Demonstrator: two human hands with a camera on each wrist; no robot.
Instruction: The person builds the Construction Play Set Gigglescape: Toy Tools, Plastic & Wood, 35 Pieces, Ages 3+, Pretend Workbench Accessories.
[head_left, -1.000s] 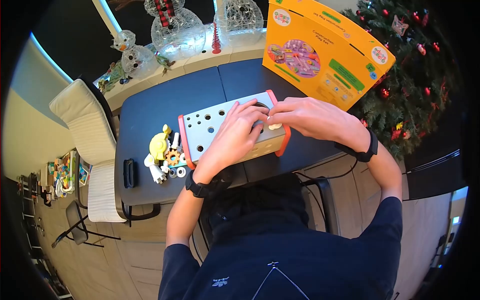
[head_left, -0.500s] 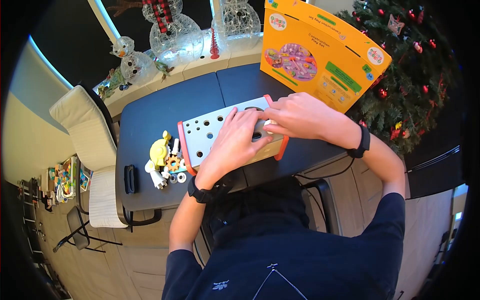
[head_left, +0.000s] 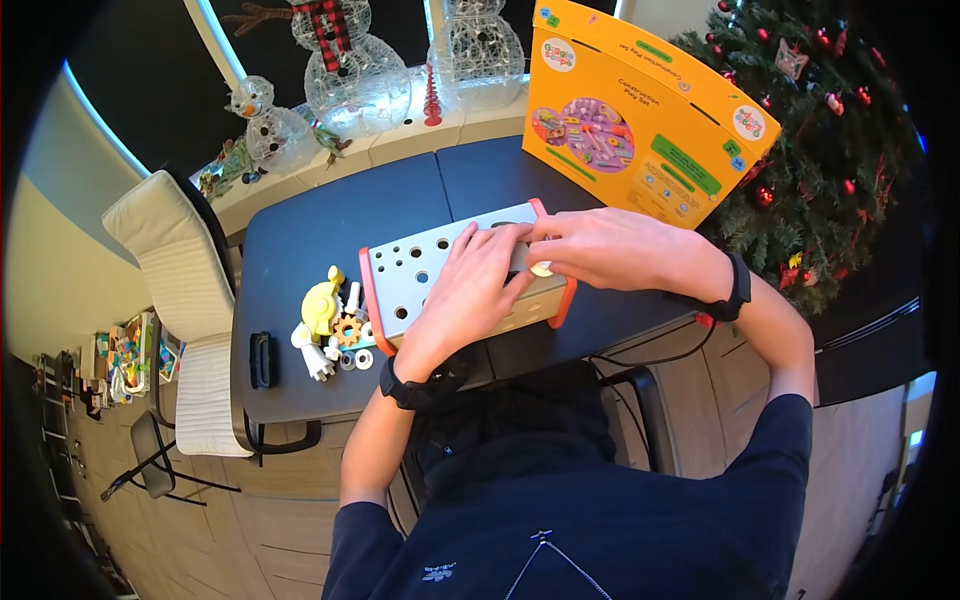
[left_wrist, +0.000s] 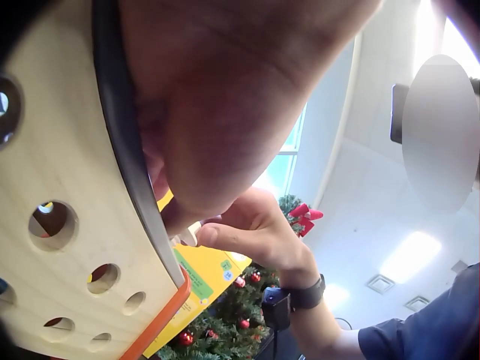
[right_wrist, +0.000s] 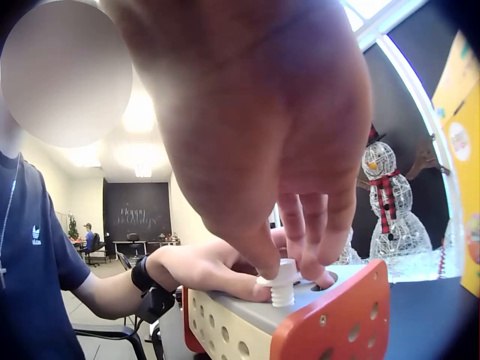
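Observation:
A box with a grey holed top (head_left: 382, 291) and red ends lies on the table. My left hand (head_left: 470, 290) rests across its top, fingers extended, with the thumb near a white threaded piece (right_wrist: 283, 285) in the right wrist view. My right hand (head_left: 620, 250) pinches that piece between thumb and fingers near the box's right end. In the head view only a bit of the white piece (head_left: 541, 268) shows below the fingers. The left wrist view shows the pale wooden side (left_wrist: 67, 172). Whether the piece sits in a hole is hidden.
Left of the box lie a yellow toy piece (head_left: 320, 308), an orange gear (head_left: 347, 330), white parts (head_left: 316, 356) and grey and white rings. A black object (head_left: 262, 360) lies near the table's left edge. A yellow carton (head_left: 640, 120) stands at the back right, beside a decorated tree.
My right hand has shifted slightly toward me and changed its pose around the white piece. My left hand stays on the box top with only small finger movement.

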